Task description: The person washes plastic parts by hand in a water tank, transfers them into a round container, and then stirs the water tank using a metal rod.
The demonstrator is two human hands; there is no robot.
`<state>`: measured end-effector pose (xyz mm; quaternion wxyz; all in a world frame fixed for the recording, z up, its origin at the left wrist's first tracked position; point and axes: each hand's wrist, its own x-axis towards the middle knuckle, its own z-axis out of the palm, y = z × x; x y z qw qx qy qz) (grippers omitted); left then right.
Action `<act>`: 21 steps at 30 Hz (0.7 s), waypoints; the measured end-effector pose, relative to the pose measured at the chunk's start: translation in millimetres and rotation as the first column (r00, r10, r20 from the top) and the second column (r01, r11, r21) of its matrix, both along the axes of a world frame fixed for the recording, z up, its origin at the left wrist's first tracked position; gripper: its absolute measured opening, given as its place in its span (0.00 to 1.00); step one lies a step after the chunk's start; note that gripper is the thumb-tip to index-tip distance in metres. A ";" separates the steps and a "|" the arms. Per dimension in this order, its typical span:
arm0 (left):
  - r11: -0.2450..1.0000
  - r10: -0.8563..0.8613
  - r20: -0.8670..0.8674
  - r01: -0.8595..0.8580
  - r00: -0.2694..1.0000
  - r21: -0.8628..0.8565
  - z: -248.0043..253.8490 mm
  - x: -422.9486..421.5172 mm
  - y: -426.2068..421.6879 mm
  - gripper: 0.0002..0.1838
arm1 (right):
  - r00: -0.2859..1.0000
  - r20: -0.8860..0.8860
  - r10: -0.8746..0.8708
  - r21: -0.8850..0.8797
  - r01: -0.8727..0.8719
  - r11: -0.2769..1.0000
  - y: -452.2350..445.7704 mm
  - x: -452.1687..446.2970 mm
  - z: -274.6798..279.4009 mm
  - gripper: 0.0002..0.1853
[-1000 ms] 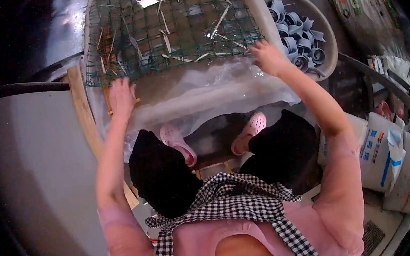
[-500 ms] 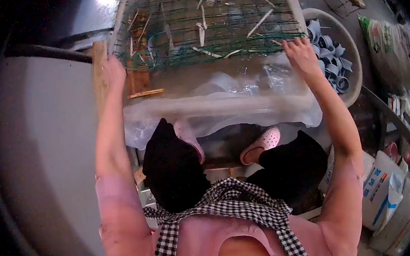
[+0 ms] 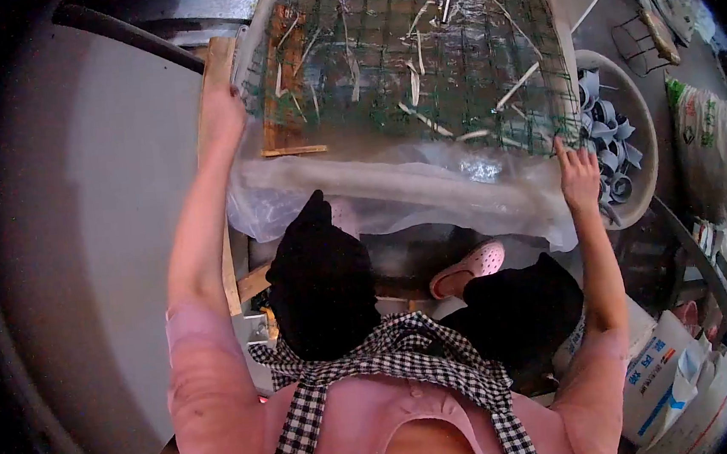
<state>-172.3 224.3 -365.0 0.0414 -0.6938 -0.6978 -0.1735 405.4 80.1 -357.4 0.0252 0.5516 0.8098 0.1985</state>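
A green net [image 3: 379, 98] lies spread in a shallow, plastic-lined basin of water, with several pale strips [image 3: 414, 82] scattered over it. At the basin's left rim, my left hand [image 3: 225, 118] is closed on the net's near left corner; its fingertips are mostly hidden. My right hand [image 3: 580, 177] rests at the right rim with fingers spread, the index finger reaching to the net's near right corner. Clear plastic sheeting [image 3: 344, 199] drapes over the basin's front edge, close to my knees. A brown wooden board [image 3: 283, 131] shows beneath the net on the left.
A round tub [image 3: 648, 132] of grey plastic parts [image 3: 609, 144] stands right of the basin. Beyond it are a full sack [image 3: 711, 140] and a wire stand [image 3: 639, 43]. White printed bags [image 3: 665, 374] lie at lower right. A grey panel [image 3: 133, 228] fills the left side.
The net's near edge has gone down from a raised, bunched line to lying flatter in the water. My right hand has moved nearer to me and its fingers have spread. The view has shifted.
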 end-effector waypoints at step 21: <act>0.878 -0.337 -0.043 0.298 0.941 -0.375 -74.8 -27.1 -66.9 0.12 | 0.989 -0.149 -0.011 -0.023 0.007 1.000 -15.4 11.9 0.9 0.22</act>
